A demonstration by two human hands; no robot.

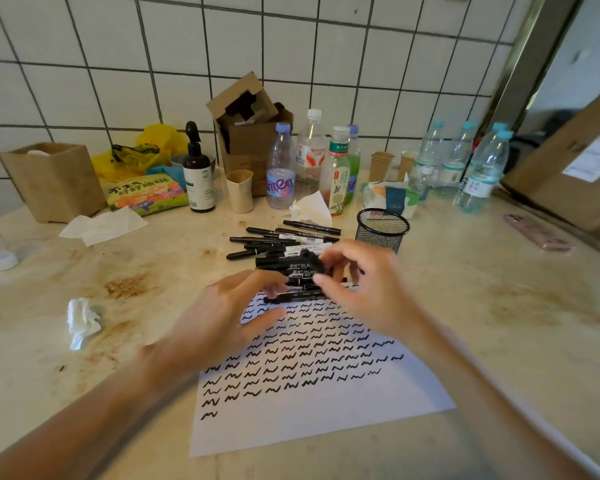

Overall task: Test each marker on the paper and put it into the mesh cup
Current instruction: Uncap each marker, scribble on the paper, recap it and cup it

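Black plastic marker (288, 263), light, rigid and smooth, held over the marker pile (278, 244) at the paper (319, 410) top edge; left hand (229, 317) steadies its barrel, right hand (357, 282) pinches the cap; mesh cup (381, 230) stands nearby.

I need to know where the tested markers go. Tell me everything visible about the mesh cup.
The mesh cup is a black, round pen holder of fine wire mesh with a solid-looking rim. It stands upright on the stained counter, just right of the pile of black markers and in front of a tissue pack. Its mouth is open, and no marker can be seen in it. Neither hand touches it.
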